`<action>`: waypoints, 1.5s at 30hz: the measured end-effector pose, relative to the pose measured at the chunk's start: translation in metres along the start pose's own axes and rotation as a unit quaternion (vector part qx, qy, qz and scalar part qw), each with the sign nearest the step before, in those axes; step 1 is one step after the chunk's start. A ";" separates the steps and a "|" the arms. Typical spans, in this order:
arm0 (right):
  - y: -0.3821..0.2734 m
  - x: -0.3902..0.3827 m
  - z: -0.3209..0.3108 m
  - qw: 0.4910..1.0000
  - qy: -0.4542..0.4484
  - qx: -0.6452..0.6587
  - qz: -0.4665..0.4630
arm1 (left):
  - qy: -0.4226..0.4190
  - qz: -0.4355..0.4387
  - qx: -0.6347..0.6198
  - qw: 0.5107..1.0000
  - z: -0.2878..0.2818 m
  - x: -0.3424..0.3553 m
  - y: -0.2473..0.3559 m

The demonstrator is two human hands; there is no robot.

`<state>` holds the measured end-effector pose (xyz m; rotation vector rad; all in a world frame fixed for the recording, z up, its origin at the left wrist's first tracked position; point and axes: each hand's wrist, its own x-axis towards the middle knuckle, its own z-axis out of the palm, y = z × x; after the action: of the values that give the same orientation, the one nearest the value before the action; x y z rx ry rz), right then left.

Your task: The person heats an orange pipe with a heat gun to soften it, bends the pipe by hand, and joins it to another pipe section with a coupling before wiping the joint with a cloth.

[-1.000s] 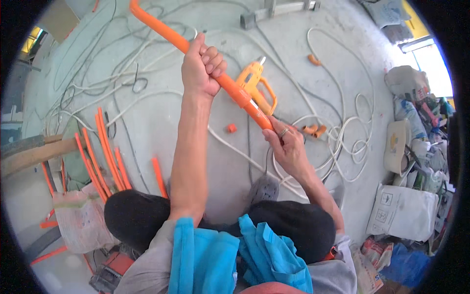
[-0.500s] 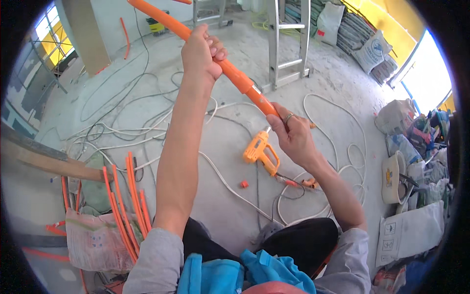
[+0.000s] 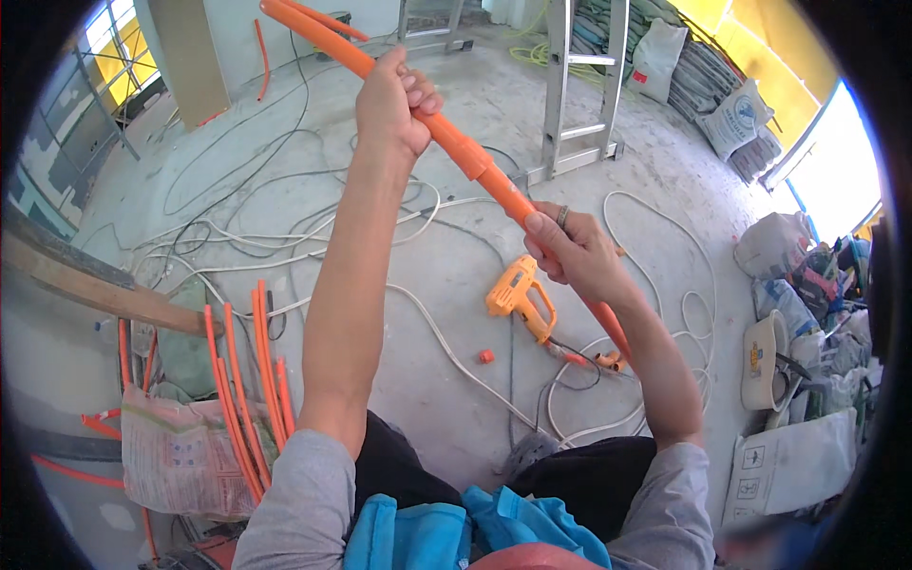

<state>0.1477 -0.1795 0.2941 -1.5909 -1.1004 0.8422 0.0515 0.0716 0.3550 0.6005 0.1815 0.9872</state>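
A long orange pipe runs diagonally from the upper left to the lower right, with a wider sleeve at a joint along it. My left hand is closed round the pipe above the joint. My right hand grips it lower down, thumb along the pipe. A yellow power tool, shaped like a heat gun, lies on the floor below the pipe. Small orange fittings and a red piece lie near it.
An aluminium ladder stands ahead. Cables snake over the floor. Cut orange pipes lean at lower left beside a timber. A white tub, bags and clutter line the right; sacks are stacked behind.
My view has lifted, bringing the ladder and walls into sight. My right hand has turned over the pipe, and a lower stretch of pipe now shows beyond it.
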 end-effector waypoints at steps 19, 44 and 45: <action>0.002 -0.007 -0.001 0.999 -0.005 -0.004 -0.051 | -0.206 -0.073 -0.102 0.971 0.010 -0.009 0.009; 0.023 0.005 0.011 0.902 0.204 -0.295 -0.241 | -0.085 0.012 0.012 0.996 0.020 -0.022 -0.011; 0.025 0.007 0.011 0.895 0.212 -0.295 -0.258 | -0.081 0.019 0.012 0.996 0.019 -0.022 -0.012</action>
<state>0.1462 -0.1719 0.2670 -1.7175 -1.4279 -0.2232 0.0554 0.0411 0.3615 0.7047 0.0375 0.9688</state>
